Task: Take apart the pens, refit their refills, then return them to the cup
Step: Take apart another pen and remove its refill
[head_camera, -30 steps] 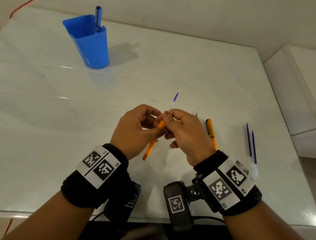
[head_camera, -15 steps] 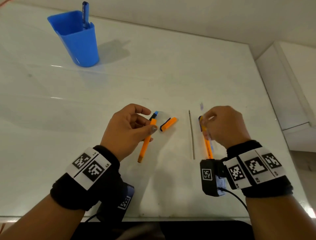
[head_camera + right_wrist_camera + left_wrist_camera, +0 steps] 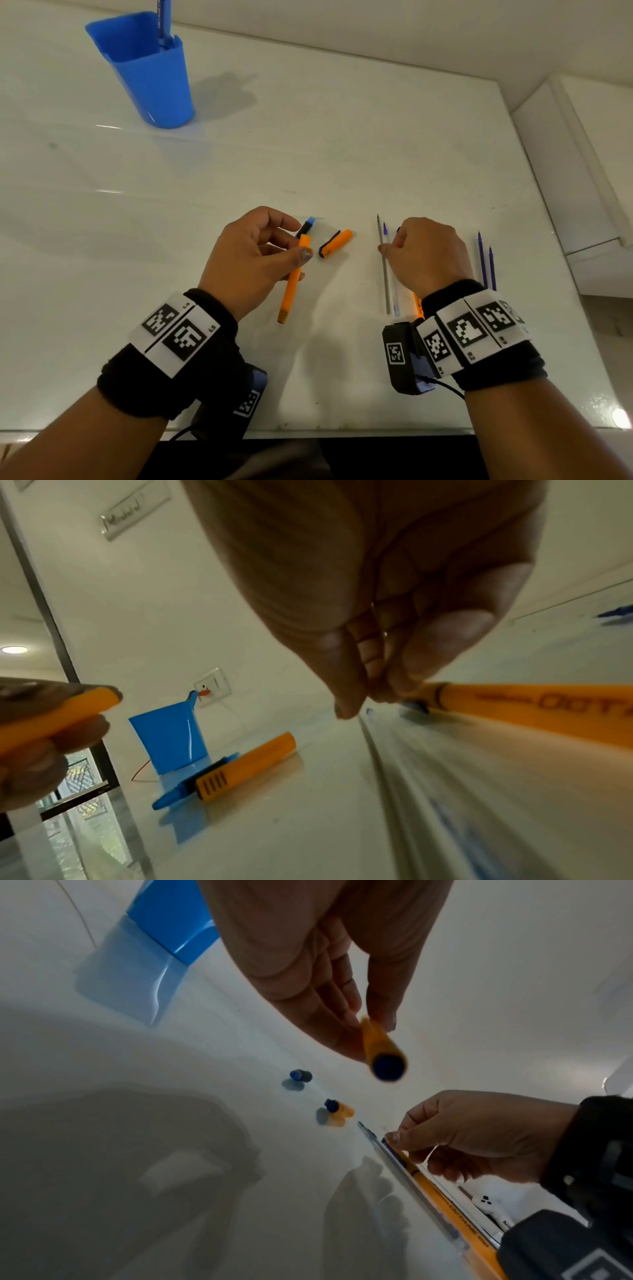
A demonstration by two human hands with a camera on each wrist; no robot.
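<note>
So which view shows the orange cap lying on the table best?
The right wrist view: the orange cap fills the foreground, showing its ribbed end and dark clip. The head view shows it whole but small, between the left hand and right hand. The left wrist view shows it tiny and end-on.

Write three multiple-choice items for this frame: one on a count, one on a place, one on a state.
1. How many pens stand in the cup? A none; B one; C three.
2. Where is the orange cap? A in the cup; B in the left hand; C on the table, right of the barrel.
3. What does the left hand do? A grips the barrel; B lies flat; C holds the cup.

B: a single blue pen sticks out of the cup.
C: the cap lies loose beside the barrel.
A: thumb and fingers close round the barrel.
</note>
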